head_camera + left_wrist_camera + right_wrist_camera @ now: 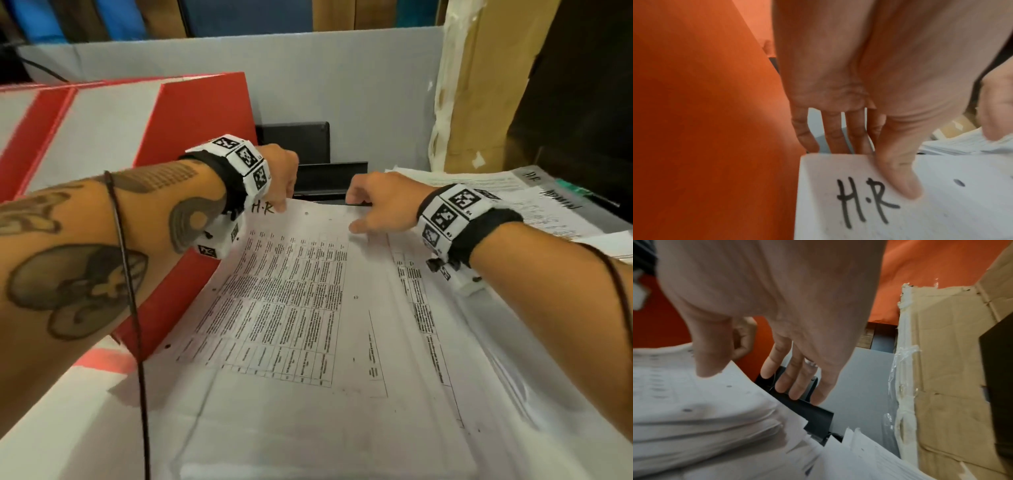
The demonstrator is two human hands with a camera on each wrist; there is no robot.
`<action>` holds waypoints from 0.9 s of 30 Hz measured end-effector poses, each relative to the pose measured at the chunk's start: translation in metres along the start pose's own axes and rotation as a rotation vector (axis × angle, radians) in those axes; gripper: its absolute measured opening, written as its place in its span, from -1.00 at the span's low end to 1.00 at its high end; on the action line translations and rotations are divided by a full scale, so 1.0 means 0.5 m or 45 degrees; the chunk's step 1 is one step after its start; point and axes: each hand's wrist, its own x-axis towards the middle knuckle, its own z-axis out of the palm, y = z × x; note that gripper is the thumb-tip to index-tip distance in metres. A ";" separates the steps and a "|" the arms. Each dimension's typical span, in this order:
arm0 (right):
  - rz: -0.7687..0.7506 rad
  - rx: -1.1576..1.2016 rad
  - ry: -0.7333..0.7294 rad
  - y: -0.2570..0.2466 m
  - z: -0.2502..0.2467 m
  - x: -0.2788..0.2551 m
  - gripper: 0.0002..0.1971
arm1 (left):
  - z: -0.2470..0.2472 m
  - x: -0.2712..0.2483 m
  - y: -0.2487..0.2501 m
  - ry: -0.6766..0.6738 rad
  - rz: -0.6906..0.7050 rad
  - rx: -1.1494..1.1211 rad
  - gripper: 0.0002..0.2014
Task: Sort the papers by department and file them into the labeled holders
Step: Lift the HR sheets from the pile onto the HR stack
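Near edge of worktop: a white worktop carries a thick stack of white printed papers with punched holes and tables of text; it runs from the near edge toward the far side.
Top sheet: its far-left corner bears the handwritten black letters "H.R".
Left hand: the left hand grips the far-left corner of the stack, thumb pressed on top just beside the letters, the other fingers hanging over the far edge, their tips hidden behind it.
Right hand: the right hand grips the far edge of the same stack, thumb lying on the top sheet, fingers curled down behind the edge against a black plastic file holder.
Left side: a red and white box stands beside the stack.
Right side: a second pile of white papers marked with handwriting lies toward the far-right corner.
Far: a grey partition board stands behind the holder, and a taped brown cardboard box rises at the right.
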 end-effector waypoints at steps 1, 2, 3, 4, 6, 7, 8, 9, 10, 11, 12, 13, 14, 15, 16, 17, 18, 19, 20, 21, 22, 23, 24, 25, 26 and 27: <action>-0.022 0.024 0.020 -0.004 0.004 0.011 -0.46 | -0.005 0.000 0.001 0.003 0.011 -0.013 -0.73; -0.045 0.060 0.036 -0.007 0.007 0.020 -0.45 | -0.011 0.002 0.001 0.007 0.021 -0.029 -0.75; -0.066 0.104 0.052 -0.007 0.008 0.031 -0.46 | -0.018 0.002 0.003 0.020 0.036 -0.044 -0.76; -0.083 0.146 0.066 -0.007 0.009 0.039 -0.51 | -0.024 0.004 0.004 0.046 0.054 -0.052 -0.78; -0.106 0.170 0.090 -0.003 0.007 0.053 -0.70 | -0.038 0.005 0.006 0.104 0.092 -0.084 -0.80; -0.123 0.149 0.095 0.001 0.005 0.058 -0.78 | -0.045 0.006 0.006 0.113 0.109 -0.105 -0.80; -0.148 0.130 0.093 0.005 0.002 0.061 -0.78 | -0.053 0.005 0.006 0.100 0.125 -0.137 -0.79; -0.175 0.120 0.093 0.011 -0.002 0.061 -0.74 | -0.060 0.003 0.007 0.067 0.139 -0.171 -0.76; -0.196 0.115 0.094 0.018 -0.008 0.059 -0.74 | -0.068 0.000 0.006 0.027 0.142 -0.183 -0.71; -0.211 0.112 0.091 0.029 -0.017 0.057 -0.79 | -0.076 -0.005 0.005 0.000 0.135 -0.183 -0.66; -0.219 0.108 0.070 0.038 -0.026 0.052 -0.83 | -0.084 -0.007 0.001 -0.041 0.121 -0.167 -0.62; -0.210 0.101 0.028 0.049 -0.035 0.047 -0.84 | -0.091 -0.007 -0.003 -0.101 0.106 -0.170 -0.63; -0.189 0.076 -0.027 0.058 -0.042 0.040 -0.78 | -0.097 -0.004 -0.007 -0.192 0.096 -0.196 -0.69; -0.166 0.029 -0.081 0.067 -0.046 0.036 -0.71 | -0.101 0.000 -0.008 -0.298 0.106 -0.210 -0.75; -0.139 -0.029 -0.114 0.075 -0.045 0.034 -0.64 | -0.096 0.008 -0.010 -0.387 0.120 -0.198 -0.76; -0.116 -0.088 -0.132 0.081 -0.041 0.034 -0.60 | -0.085 0.011 -0.012 -0.450 0.114 -0.170 -0.75; -0.095 -0.138 -0.151 0.085 -0.035 0.036 -0.60 | -0.069 0.020 -0.008 -0.457 0.112 -0.089 -0.75; -0.077 -0.172 -0.174 0.089 -0.029 0.040 -0.62 | -0.054 0.022 0.000 -0.403 0.075 -0.033 -0.78; -0.060 -0.194 -0.203 0.091 -0.024 0.043 -0.66 | -0.040 0.024 0.006 -0.352 0.075 0.056 -0.75; -0.045 -0.202 -0.229 0.092 -0.022 0.047 -0.71 | -0.026 0.026 0.012 -0.323 0.102 0.168 -0.64; -0.035 -0.191 -0.245 0.093 -0.021 0.049 -0.75 | -0.013 0.029 0.018 -0.376 0.122 0.272 -0.54; -0.031 -0.162 -0.254 0.094 -0.021 0.049 -0.78 | -0.003 0.029 0.025 -0.435 0.113 0.324 -0.48; -0.036 -0.127 -0.259 0.093 -0.022 0.047 -0.78 | 0.008 0.031 0.031 -0.465 0.115 0.349 -0.48; -0.049 -0.095 -0.251 0.094 -0.024 0.044 -0.77 | 0.013 0.032 0.038 -0.473 0.102 0.325 -0.52; -0.061 -0.069 -0.228 0.094 -0.025 0.042 -0.77 | 0.018 0.031 0.043 -0.459 0.118 0.323 -0.57; -0.068 -0.051 -0.194 0.095 -0.026 0.039 -0.79 | 0.015 0.026 0.045 -0.425 0.126 0.338 -0.61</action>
